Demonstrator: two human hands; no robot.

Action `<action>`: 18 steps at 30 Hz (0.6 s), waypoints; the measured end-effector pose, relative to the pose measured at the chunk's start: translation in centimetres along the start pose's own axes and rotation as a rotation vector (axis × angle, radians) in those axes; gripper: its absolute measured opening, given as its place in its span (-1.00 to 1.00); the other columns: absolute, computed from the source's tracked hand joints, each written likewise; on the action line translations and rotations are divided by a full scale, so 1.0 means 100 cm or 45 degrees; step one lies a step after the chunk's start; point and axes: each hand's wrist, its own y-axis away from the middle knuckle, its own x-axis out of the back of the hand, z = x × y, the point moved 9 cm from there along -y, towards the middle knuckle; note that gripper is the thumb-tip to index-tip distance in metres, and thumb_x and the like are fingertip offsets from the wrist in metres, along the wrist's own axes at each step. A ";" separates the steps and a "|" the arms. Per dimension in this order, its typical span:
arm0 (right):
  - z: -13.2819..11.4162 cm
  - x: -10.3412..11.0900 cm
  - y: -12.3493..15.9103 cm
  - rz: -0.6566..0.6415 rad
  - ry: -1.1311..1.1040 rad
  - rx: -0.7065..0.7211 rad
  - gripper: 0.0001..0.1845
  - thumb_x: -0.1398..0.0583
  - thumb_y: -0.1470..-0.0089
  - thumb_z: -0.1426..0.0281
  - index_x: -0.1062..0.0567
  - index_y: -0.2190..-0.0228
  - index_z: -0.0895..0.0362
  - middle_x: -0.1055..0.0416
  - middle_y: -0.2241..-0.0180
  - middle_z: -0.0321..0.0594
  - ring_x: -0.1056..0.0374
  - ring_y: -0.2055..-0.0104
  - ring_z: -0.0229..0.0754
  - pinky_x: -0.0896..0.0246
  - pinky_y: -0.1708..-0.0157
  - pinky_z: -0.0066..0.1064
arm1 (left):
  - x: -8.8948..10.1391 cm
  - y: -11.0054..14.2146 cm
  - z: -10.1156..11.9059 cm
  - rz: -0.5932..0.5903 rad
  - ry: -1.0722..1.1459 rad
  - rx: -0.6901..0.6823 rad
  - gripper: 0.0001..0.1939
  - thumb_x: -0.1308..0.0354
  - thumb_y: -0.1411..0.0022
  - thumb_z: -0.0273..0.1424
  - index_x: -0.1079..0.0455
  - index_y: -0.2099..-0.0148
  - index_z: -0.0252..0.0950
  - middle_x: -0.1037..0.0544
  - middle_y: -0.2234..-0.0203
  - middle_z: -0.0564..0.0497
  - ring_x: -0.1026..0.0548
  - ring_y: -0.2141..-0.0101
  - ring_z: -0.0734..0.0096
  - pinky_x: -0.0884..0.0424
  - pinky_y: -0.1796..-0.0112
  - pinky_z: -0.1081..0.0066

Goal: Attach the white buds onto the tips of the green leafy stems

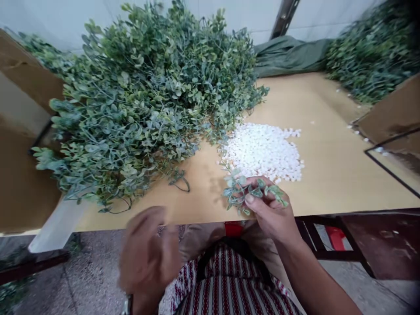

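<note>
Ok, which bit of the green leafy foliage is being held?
The small pale-green leafy sprig, pinched in the bare right hand. The big green leafy heap at left and the dark-green leafy heap at far right are in neither hand.

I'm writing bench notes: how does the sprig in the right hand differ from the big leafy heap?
The sprig is small; the leafy heap is far larger. The right hand holds the sprig, while the heap rests on the table. The sprig's leaves are sparse, the heap's densely tangled. Both have small green leaves.
</note>
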 end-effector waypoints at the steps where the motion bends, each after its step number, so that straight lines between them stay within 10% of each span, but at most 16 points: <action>1: -0.001 -0.001 0.001 -0.020 -0.006 0.008 -0.80 -0.27 -0.08 0.24 -0.51 0.23 0.02 -0.38 0.40 -0.29 -0.29 0.47 -0.29 -0.28 0.49 -0.46 | -0.011 -0.001 0.013 -0.072 0.090 -0.010 -0.64 -0.21 -0.11 -0.54 -0.40 0.01 -0.26 -0.47 0.31 -0.04 -0.45 0.26 0.28 -0.37 0.19 0.30; 6: -0.032 -0.008 0.011 -0.144 0.101 0.225 -0.84 -0.26 -0.09 0.39 -0.49 0.23 -0.01 -0.42 0.37 -0.30 -0.35 0.39 -0.27 -0.29 0.41 -0.46 | -0.099 0.005 0.040 -0.787 0.810 0.542 -0.81 -0.09 -0.31 -0.32 -0.40 0.07 -0.25 -0.47 0.50 0.06 -0.45 0.48 0.49 -0.39 0.43 0.50; 9: -0.057 -0.016 0.021 -0.265 0.286 0.495 -0.74 -0.22 -0.08 0.52 -0.48 0.18 0.01 -0.43 0.34 -0.28 -0.36 0.30 -0.25 -0.29 0.33 -0.42 | -0.112 0.001 0.041 -0.709 1.012 0.659 -0.84 -0.20 -0.23 -0.32 -0.45 0.15 -0.24 -0.51 0.43 0.05 -0.48 0.40 0.46 -0.45 0.34 0.49; 13: -0.067 -0.018 0.033 -0.265 0.572 0.690 -0.60 -0.16 -0.05 0.60 -0.44 0.08 0.05 -0.46 0.25 -0.20 -0.37 0.20 -0.17 -0.29 0.22 -0.28 | -0.100 -0.003 0.044 -0.439 0.820 0.402 -0.78 -0.28 -0.13 -0.47 -0.54 0.13 -0.22 -0.52 0.16 -0.07 -0.44 0.08 0.29 -0.42 0.05 0.35; 18: -0.064 -0.016 0.048 -0.148 0.723 0.829 -0.53 -0.11 0.00 0.63 -0.40 0.05 0.05 -0.51 0.20 -0.14 -0.42 0.19 -0.10 -0.29 0.21 -0.19 | -0.098 0.005 0.051 -0.425 0.835 0.345 -0.63 -0.24 -0.14 -0.56 -0.52 0.01 -0.12 -0.55 0.21 0.00 -0.48 0.18 0.37 -0.45 0.10 0.39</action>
